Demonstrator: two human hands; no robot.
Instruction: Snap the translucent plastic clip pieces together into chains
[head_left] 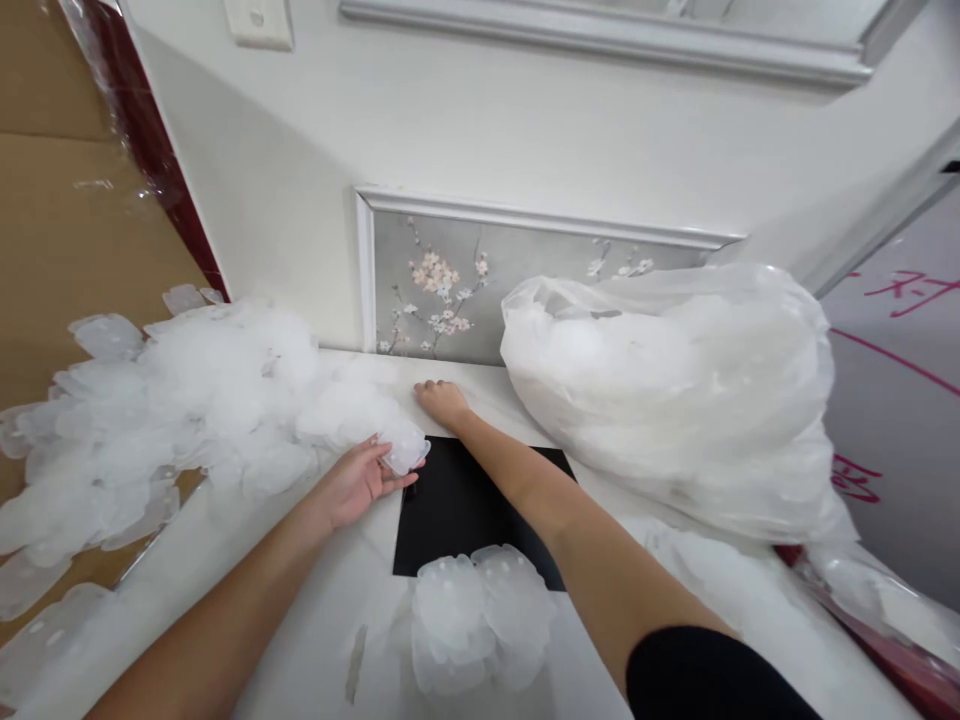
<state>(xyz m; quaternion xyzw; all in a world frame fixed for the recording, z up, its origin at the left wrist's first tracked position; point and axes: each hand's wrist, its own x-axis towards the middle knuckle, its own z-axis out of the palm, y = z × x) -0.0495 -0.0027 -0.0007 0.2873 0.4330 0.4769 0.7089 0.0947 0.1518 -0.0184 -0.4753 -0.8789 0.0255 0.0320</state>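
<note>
My L hand [364,487] had some translucent pcs [405,448] pinched btwn thumb & fingers, at the R end of the big pile [217,390], just by the far L corner of the black sheet [442,510]. My R hand [442,402] was curled on the white table [319,620] beyond the sheet; couldn't tell if it held anything. Two stacks [450,625] lay across the sheet's near edge, w/ a bulging plastic bag [667,420] to the R.
</note>
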